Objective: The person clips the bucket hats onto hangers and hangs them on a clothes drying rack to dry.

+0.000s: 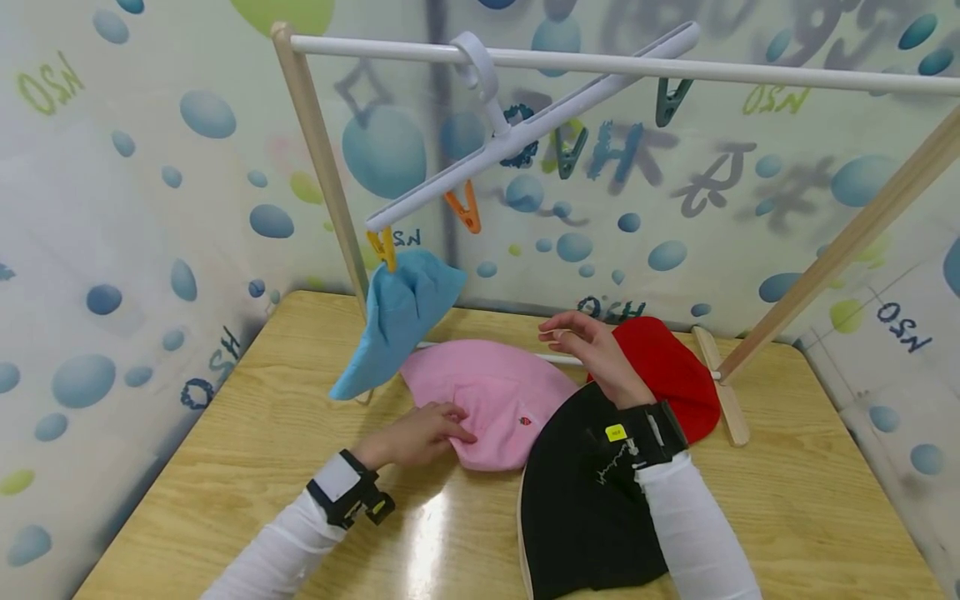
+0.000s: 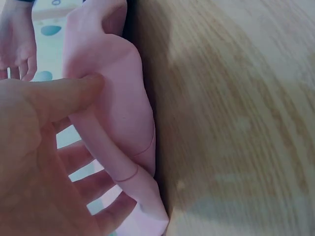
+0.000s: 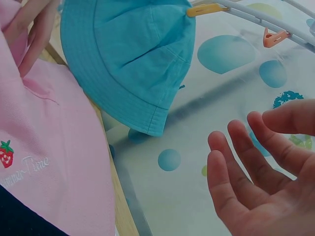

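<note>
A pink bucket hat with a small strawberry motif lies on the table. At its near left edge my left hand pinches the fabric, the thumb on one side and fingers behind it in the left wrist view. My right hand is raised beside the red hat, fingers loosely bent, holding nothing; the right wrist view shows the bare palm. Under my right wrist spreads a black hat with pale lettering. A blue bucket hat hangs from a yellow clip.
A white hanger hooks over the rack's white bar, slanting toward the back right. From it also hang an orange clip and dark green clips. Wooden posts hold the bar; a patterned backdrop stands behind the table.
</note>
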`<state>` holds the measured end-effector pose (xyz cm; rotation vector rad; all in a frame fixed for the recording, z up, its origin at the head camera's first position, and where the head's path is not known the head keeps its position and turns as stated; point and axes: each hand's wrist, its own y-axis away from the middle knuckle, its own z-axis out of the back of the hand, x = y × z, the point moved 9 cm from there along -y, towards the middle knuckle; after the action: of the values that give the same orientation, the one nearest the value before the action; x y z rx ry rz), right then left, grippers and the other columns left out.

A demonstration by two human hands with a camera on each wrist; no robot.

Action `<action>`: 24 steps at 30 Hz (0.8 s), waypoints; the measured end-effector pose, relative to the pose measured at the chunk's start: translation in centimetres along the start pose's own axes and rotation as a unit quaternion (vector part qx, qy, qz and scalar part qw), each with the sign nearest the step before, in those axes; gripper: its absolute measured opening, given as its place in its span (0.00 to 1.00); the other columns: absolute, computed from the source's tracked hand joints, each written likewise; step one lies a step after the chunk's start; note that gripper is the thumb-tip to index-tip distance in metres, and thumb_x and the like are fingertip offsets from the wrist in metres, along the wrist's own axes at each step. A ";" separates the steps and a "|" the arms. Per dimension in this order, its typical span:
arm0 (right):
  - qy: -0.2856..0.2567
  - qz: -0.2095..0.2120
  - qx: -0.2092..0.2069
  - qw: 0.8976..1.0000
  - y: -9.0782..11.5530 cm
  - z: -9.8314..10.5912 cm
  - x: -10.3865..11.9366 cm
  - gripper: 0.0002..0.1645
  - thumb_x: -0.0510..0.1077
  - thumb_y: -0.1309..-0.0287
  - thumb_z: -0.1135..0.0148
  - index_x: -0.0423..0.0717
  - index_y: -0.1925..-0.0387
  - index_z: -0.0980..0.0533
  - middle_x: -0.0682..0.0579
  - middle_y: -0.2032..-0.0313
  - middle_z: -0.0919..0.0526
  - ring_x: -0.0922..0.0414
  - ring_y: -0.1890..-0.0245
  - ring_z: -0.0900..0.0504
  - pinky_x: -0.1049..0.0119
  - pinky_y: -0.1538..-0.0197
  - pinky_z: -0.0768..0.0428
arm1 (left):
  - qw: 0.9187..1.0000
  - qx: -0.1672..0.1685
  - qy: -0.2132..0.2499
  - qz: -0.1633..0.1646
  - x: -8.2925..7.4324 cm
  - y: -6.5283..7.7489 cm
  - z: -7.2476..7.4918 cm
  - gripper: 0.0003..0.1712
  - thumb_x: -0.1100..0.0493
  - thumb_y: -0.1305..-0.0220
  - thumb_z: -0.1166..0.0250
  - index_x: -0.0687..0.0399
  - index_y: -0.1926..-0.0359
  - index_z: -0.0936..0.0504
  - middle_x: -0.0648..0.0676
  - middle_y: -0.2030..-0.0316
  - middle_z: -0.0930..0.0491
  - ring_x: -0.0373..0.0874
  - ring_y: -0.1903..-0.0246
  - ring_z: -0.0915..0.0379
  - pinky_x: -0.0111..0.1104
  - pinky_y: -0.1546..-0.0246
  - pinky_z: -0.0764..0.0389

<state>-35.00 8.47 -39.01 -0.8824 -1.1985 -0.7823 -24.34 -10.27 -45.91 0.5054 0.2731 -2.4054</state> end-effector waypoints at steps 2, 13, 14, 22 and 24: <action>0.001 0.001 0.000 1.000 0.0 0.0 0.0 0.17 0.38 0.33 0.47 0.31 0.47 0.30 0.40 0.48 0.24 0.45 0.48 0.23 0.59 0.45 0.25 | 1.000 0.000 0.010 0.000 0.0 0.0 0.2 0.16 0.69 0.35 0.43 0.56 0.51 0.15 0.65 0.47 0.25 0.58 0.45 0.31 0.50 0.44 0.32; 0.015 -0.002 -0.007 1.000 0.1 0.4 0.1 0.17 0.38 0.33 0.47 0.31 0.48 0.29 0.34 0.47 0.26 0.47 0.49 0.22 0.61 0.46 0.25 | 0.997 -0.080 0.020 -0.009 -0.4 -0.4 2.4 0.09 0.69 0.33 0.44 0.59 0.57 0.19 0.58 0.56 0.22 0.52 0.55 0.26 0.43 0.52 0.27; 0.017 -0.002 -0.007 1.000 0.1 0.4 0.1 0.17 0.38 0.33 0.47 0.31 0.48 0.29 0.34 0.47 0.26 0.47 0.49 0.22 0.61 0.46 0.25 | 0.996 -0.086 0.019 -0.005 -0.3 -0.5 2.6 0.09 0.68 0.32 0.44 0.58 0.57 0.19 0.57 0.56 0.22 0.51 0.55 0.26 0.42 0.52 0.27; 0.009 0.007 -0.009 1.000 0.3 0.6 0.5 0.16 0.39 0.32 0.47 0.32 0.48 0.29 0.35 0.48 0.25 0.49 0.50 0.22 0.62 0.47 0.24 | 0.990 -0.138 0.017 0.031 -0.3 -1.0 4.2 0.07 0.66 0.31 0.44 0.55 0.57 0.20 0.50 0.62 0.26 0.46 0.60 0.28 0.40 0.62 0.29; 0.007 0.008 -0.009 1.000 0.3 0.7 0.6 0.16 0.39 0.32 0.47 0.32 0.48 0.29 0.35 0.48 0.25 0.49 0.50 0.22 0.61 0.47 0.24 | 0.988 -0.153 0.015 0.031 -0.5 -1.1 4.7 0.07 0.67 0.32 0.43 0.55 0.58 0.21 0.50 0.64 0.27 0.46 0.62 0.29 0.39 0.64 0.30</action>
<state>-34.89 9.18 -38.41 -0.8997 -1.1720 -0.7860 -26.02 -10.63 -41.38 0.4028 0.6188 -2.2432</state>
